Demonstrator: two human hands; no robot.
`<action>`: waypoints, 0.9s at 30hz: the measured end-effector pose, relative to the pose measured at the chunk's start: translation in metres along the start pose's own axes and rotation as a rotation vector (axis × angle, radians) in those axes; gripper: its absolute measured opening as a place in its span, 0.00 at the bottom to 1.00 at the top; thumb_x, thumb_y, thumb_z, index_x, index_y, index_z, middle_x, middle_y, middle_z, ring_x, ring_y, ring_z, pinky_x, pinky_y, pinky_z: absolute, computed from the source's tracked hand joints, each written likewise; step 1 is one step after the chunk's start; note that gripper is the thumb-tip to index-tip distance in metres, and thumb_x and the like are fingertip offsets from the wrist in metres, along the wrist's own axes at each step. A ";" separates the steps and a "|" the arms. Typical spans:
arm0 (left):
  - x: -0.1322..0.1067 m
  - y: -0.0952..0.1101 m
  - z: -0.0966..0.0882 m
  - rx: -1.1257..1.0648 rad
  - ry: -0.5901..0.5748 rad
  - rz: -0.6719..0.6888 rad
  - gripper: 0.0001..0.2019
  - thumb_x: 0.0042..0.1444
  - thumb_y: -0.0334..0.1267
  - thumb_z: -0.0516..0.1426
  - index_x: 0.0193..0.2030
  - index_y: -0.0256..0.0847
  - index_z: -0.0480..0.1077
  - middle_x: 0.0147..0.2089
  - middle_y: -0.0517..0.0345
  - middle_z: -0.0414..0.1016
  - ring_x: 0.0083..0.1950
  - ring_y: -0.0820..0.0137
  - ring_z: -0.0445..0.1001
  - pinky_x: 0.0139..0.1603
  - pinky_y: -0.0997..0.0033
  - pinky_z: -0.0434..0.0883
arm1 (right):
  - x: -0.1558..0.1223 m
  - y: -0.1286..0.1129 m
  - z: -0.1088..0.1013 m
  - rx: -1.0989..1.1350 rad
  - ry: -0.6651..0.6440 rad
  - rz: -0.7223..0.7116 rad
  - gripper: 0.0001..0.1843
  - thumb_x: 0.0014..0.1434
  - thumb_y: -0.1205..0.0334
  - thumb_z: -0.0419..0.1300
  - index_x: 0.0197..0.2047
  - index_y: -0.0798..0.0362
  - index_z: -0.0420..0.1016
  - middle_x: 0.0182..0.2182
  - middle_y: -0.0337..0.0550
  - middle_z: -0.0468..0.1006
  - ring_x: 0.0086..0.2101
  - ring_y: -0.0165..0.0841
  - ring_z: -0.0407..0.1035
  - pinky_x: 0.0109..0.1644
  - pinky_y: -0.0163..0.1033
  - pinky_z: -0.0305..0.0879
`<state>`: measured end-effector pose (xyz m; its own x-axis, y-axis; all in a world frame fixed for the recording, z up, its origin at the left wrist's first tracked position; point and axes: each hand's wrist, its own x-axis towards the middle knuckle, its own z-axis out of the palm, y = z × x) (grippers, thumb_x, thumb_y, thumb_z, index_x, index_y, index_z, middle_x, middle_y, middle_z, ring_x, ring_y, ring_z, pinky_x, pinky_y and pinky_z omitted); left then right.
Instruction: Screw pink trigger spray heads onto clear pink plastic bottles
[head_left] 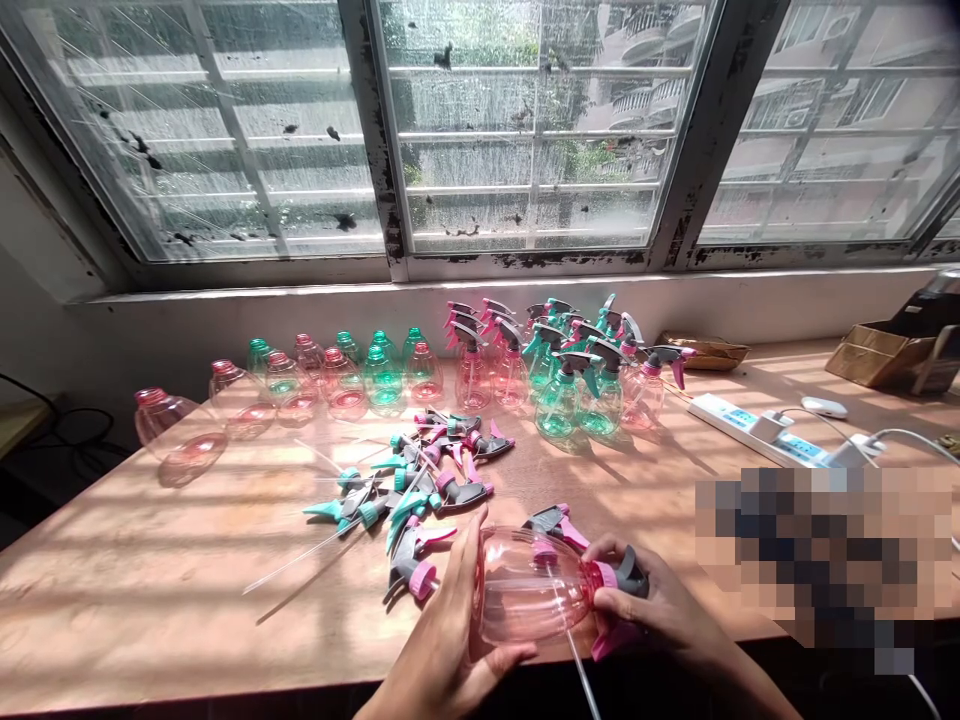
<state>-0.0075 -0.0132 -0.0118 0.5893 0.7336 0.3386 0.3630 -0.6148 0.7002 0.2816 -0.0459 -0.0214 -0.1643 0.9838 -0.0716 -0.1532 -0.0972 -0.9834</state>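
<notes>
A clear pink spray bottle (517, 600) lies sideways in the air over the table's front edge, its neck pointing right. My left hand (450, 630) is wrapped round the broad base end. At the neck, my right hand (656, 605) grips the pink collar of a grey-and-pink spray head (630, 575), which sits on the bottle's mouth. Behind the bottle lies another pink spray head (555, 520), its tube seen past the bottle. One more pink-collared spray head (411, 565) rests beside my left fingers. A pile of loose pink and teal spray heads (420, 480) lies beyond.
Open pink and green bottles (385, 385) stand in rows at the back left. Several bottles with spray heads fitted (559, 400) stand to their right. A white power strip (757, 430) with plugs and cables, and a cardboard box (892, 350), occupy the right side. Windows rise behind.
</notes>
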 end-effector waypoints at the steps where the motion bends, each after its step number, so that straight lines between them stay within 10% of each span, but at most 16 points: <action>1: 0.000 0.001 0.000 -0.004 0.004 0.003 0.48 0.67 0.49 0.60 0.79 0.50 0.28 0.80 0.39 0.41 0.79 0.43 0.49 0.73 0.38 0.60 | 0.000 0.000 0.000 0.003 0.005 -0.002 0.22 0.53 0.51 0.77 0.44 0.53 0.76 0.28 0.36 0.79 0.26 0.31 0.73 0.31 0.35 0.70; 9: -0.002 0.003 0.003 0.052 0.039 0.050 0.40 0.72 0.35 0.50 0.79 0.50 0.26 0.82 0.43 0.35 0.79 0.47 0.49 0.73 0.41 0.61 | 0.000 0.002 0.000 0.002 -0.038 0.005 0.22 0.55 0.50 0.75 0.45 0.53 0.73 0.26 0.38 0.81 0.26 0.34 0.74 0.32 0.38 0.70; 20: 0.001 0.004 -0.002 -0.074 -0.001 0.040 0.48 0.68 0.54 0.57 0.79 0.53 0.25 0.82 0.44 0.33 0.78 0.43 0.50 0.70 0.41 0.65 | -0.001 -0.007 0.006 -0.030 0.011 0.022 0.24 0.50 0.47 0.76 0.42 0.51 0.75 0.27 0.35 0.77 0.27 0.34 0.71 0.32 0.38 0.68; 27: 0.001 -0.007 0.005 0.023 0.090 0.063 0.35 0.74 0.37 0.49 0.79 0.60 0.33 0.82 0.49 0.38 0.78 0.46 0.52 0.72 0.42 0.62 | -0.001 -0.012 0.008 0.023 0.016 0.028 0.26 0.49 0.45 0.77 0.41 0.53 0.75 0.26 0.34 0.74 0.27 0.31 0.68 0.31 0.35 0.66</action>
<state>-0.0058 -0.0092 -0.0192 0.5445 0.7160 0.4370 0.3445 -0.6658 0.6618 0.2759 -0.0467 -0.0085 -0.1530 0.9830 -0.1020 -0.1711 -0.1280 -0.9769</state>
